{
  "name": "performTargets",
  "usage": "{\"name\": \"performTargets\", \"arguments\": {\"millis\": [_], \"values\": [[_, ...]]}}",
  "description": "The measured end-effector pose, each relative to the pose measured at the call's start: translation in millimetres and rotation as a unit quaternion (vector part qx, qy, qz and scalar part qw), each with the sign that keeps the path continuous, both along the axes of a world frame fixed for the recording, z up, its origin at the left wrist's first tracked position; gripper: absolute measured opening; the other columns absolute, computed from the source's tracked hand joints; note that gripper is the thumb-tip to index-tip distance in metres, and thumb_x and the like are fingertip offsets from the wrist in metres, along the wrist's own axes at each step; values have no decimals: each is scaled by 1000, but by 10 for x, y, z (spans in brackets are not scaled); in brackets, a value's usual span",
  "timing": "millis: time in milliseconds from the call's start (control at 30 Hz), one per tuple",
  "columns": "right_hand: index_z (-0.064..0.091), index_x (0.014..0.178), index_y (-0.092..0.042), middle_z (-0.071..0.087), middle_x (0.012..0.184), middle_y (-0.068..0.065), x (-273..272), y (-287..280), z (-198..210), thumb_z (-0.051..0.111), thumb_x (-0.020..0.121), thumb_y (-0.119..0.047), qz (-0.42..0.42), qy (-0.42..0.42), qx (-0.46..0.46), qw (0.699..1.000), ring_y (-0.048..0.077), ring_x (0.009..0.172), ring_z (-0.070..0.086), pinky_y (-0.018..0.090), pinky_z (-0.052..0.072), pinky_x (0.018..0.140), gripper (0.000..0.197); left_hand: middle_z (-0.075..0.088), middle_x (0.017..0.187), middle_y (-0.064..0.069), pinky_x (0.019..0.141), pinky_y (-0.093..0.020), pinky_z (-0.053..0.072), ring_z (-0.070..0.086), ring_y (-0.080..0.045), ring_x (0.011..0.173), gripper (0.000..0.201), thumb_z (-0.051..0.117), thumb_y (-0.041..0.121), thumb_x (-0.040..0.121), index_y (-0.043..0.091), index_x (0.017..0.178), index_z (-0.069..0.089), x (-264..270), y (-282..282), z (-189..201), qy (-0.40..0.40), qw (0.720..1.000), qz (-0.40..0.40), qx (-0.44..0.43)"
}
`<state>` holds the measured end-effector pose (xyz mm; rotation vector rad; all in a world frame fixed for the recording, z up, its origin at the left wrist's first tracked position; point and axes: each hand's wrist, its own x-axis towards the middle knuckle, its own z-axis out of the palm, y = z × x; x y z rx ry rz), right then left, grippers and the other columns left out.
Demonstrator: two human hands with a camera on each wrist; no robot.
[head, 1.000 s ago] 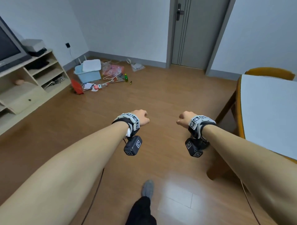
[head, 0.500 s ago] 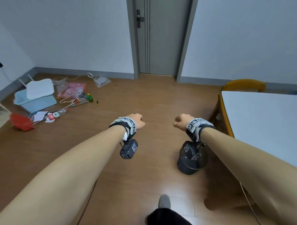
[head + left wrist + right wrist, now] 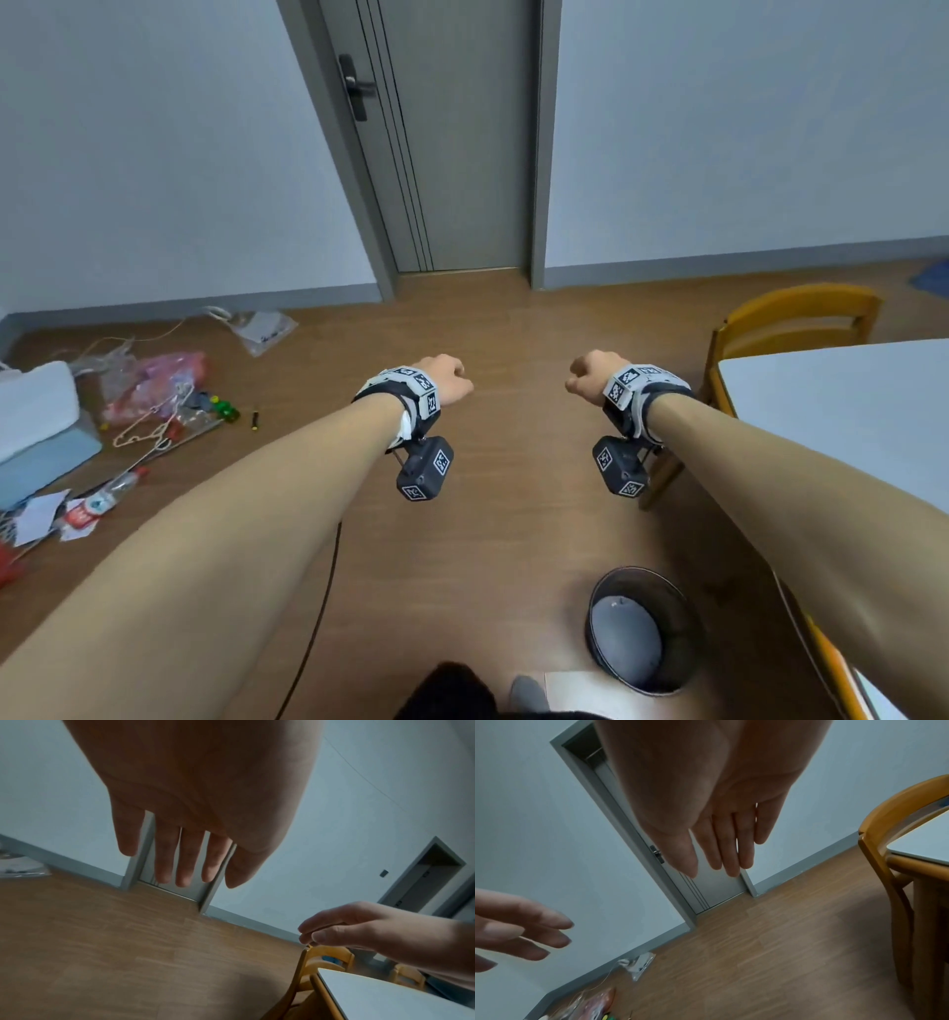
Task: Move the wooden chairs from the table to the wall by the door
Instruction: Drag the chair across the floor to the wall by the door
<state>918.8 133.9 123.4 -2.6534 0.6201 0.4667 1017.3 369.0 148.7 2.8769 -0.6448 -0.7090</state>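
A wooden chair (image 3: 801, 318) with a curved back stands tucked at the far end of the white-topped table (image 3: 847, 411) on the right. My left hand (image 3: 447, 377) and right hand (image 3: 590, 375) are held out side by side above the floor, short of the chair and touching nothing. In the left wrist view the left hand's fingers (image 3: 180, 862) hang loosely and hold nothing; the chair (image 3: 326, 959) and a second chair (image 3: 408, 975) show beyond. The right hand's fingers (image 3: 718, 852) hang relaxed too, with the chair (image 3: 895, 817) to their right. The grey door (image 3: 462, 133) is straight ahead.
A black mesh wastebasket (image 3: 642, 632) stands on the wood floor by my feet, near the table. Bags, hangers, bottles and a pale blue box (image 3: 41, 437) litter the floor at left. A thin cable (image 3: 318, 616) trails below my left arm. Grey-skirted walls flank the door.
My view has swung right: the shelf and TV left the frame, the door is now centred, and the wastebasket lies near my feet. Both hands stay out in front, empty.
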Motion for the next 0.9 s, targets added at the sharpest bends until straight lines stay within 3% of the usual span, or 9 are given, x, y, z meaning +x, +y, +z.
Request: {"name": "performTargets", "arguments": {"millis": [167,367,500,633,767,900], "values": [[59,140,-15,62,137,13,739,-833,-188,58,95,-38,-51,18,5,999,33,121,60,36,48,98,51,63,128,-5,90,-34,51,61,-27,110,41,57,38,93,23,132,61,1049,-920,-172,9,999,-46,4],[62,136,-14,63,133,14,1417,-1976,-483,58,95,-37,-153,57,-11,987,34,117,62,34,48,91,48,63,129,-6,96,-38,50,62,-29,111,43,57,38,91,21,130,61,2285,-2370,-451,17,986,-165,-10],[68,122,-11,68,122,16,1630,-2809,-410,55,96,-35,-240,71,-15,968,34,108,64,34,50,84,38,64,127,-5,91,-34,50,59,-24,101,39,56,32,93,19,129,62,2921,-3518,-418,26,966,-258,-22],[66,128,-7,67,124,16,1639,-3495,-198,55,97,-33,-332,60,-13,941,34,111,63,39,53,92,41,63,119,-3,88,-33,48,58,-25,97,30,55,32,93,22,121,61,3124,-4539,-454,36,944,-326,-14],[59,139,-11,62,136,15,1543,-4148,-233,54,95,-36,-409,60,-4,910,34,118,61,41,53,96,50,62,131,-3,92,-35,51,61,-27,110,43,53,36,91,25,132,59,3082,-5530,-551,62,910,-411,-2],[59,137,-13,63,133,13,1509,-4829,-393,53,95,-36,-458,64,9,886,33,116,62,44,53,96,48,61,134,-4,93,-34,50,61,-27,113,45,53,35,92,24,135,57,3067,-6643,-571,58,879,-473,-5]]}}
